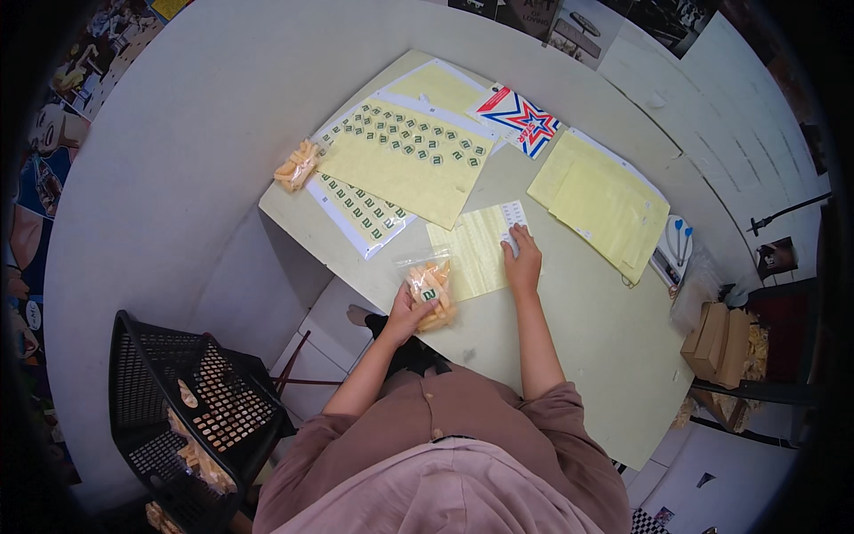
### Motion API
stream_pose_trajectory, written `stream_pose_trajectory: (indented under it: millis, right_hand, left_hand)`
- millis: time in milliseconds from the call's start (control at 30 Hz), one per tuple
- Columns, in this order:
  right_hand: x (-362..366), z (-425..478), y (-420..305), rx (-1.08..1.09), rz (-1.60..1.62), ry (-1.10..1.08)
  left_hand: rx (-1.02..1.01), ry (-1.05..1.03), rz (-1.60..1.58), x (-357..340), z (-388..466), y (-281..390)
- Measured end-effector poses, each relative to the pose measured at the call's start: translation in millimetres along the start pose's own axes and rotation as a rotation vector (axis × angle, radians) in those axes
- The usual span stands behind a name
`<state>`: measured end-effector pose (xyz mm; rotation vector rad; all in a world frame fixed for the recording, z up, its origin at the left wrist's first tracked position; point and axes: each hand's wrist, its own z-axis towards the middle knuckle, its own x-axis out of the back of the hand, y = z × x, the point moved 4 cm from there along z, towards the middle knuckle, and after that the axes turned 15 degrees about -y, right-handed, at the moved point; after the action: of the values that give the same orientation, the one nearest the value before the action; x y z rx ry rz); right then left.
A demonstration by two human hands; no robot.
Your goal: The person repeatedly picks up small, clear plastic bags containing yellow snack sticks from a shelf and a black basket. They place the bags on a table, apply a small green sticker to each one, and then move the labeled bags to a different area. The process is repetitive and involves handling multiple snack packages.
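Observation:
My left hand (404, 316) holds a clear zip bag of stick-shaped snacks (434, 320) at the table's near edge; a round green-and-white sticker is on its front. My right hand (524, 257) lies on the right end of a small yellow backing sheet (475, 260), its fingertips at a strip of small white printed labels (514, 215). Whether the fingers grip a label cannot be told. Beyond, a large yellow sheet (413, 180) carries rows of round green-and-white stickers, overlapping another sticker sheet (363, 217). A second filled snack bag (297, 165) sits at the table's left corner.
A red, white and blue packet (524, 122) lies at the back of the table (600, 347). To the right are stacked yellow sheets (600, 200) and cardboard boxes (715, 344). Black plastic baskets (227, 394) with bagged snacks stand lower left. A curved wall borders the table's far side.

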<state>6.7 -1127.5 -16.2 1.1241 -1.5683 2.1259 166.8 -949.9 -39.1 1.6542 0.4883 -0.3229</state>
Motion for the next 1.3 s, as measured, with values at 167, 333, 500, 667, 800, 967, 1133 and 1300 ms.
stream_pose_trajectory:
  millis: [167, 333, 500, 667, 800, 967, 1133, 1300]
  right_hand:
    - [0.7, 0.4, -1.0, -0.011, 0.035, -0.019]
    - [1.6, 1.0, -6.6, -0.025, 0.058, 0.039]
    - [3.6, 2.6, -5.9, -0.03, 0.058, 0.033]
    - [-0.7, 3.7, -2.0, -0.061, 0.067, 0.006]
    - [0.7, 4.7, -3.1, -0.049, 0.062, 0.003]
    - [0.3, 6.0, 0.3, -0.048, 0.073, 0.009]
    - [-3.0, 9.4, 3.3, -0.045, 0.05, 0.017]
    - [-1.8, 12.5, 1.0, -0.021, -0.024, 0.001]
  left_hand:
    - [0.009, 0.004, -0.009, 1.0, 0.9, -1.5]
    - [0.016, 0.019, -0.06, -0.4, 0.2, 1.4]
    - [0.014, 0.011, -0.085, -0.4, 0.3, 1.2]
    - [0.026, 0.009, -0.084, 0.5, 0.1, 0.8]
    - [0.013, -0.003, -0.095, 0.4, -0.1, 1.3]
    - [0.001, -0.011, -0.075, -1.7, -1.2, 3.6]
    - [0.015, 0.002, -0.115, 2.2, -0.2, -2.5]
    - [0.071, -0.006, -0.277, -4.5, 2.3, 2.5]
